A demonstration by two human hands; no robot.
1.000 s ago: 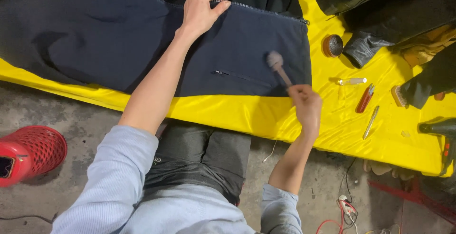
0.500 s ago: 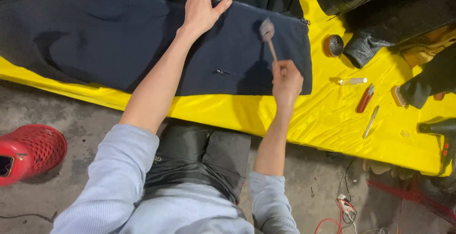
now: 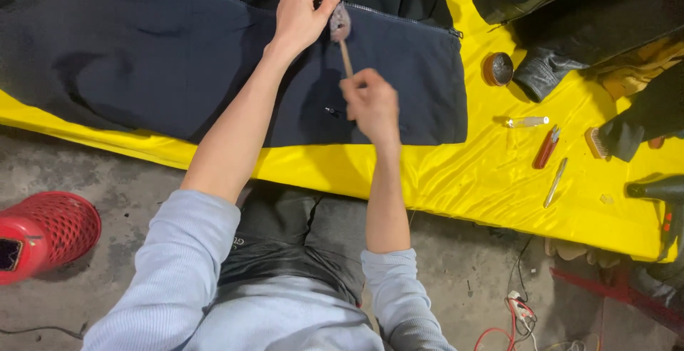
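Right now the person's right hand (image 3: 370, 101) pinches the thin wooden handle of a small round brush (image 3: 340, 24), whose fuzzy head rests on the dark jacket (image 3: 142, 59) at about twelve o'clock from that hand. The left hand (image 3: 301, 16) lies on the cloth just beside the brush head, at its nine o'clock, palm down with the fingers close together, pressing the fabric near the zipper (image 3: 399, 13); it grips nothing. The jacket is spread over a yellow sheet (image 3: 463, 180) that covers a low surface.

The likeliest slip seems to be the brush head catching the left fingertips, since the two nearly touch. If the flat hand loosens, the cloth could bunch under the stroke and the brush might skid onto the zipper teeth. The pinch sits far down the handle, so the head could wobble or twist out of line.

At three o'clock from the right hand sit a small round tin (image 3: 497, 68), a clear tube (image 3: 527, 121), a red tool (image 3: 546, 147) and a thin metal tool (image 3: 555, 181). A wide sweep of the elbow could knock them off the slick sheet. A red basket (image 3: 53, 230) stands on the floor at eight o'clock, well apart.
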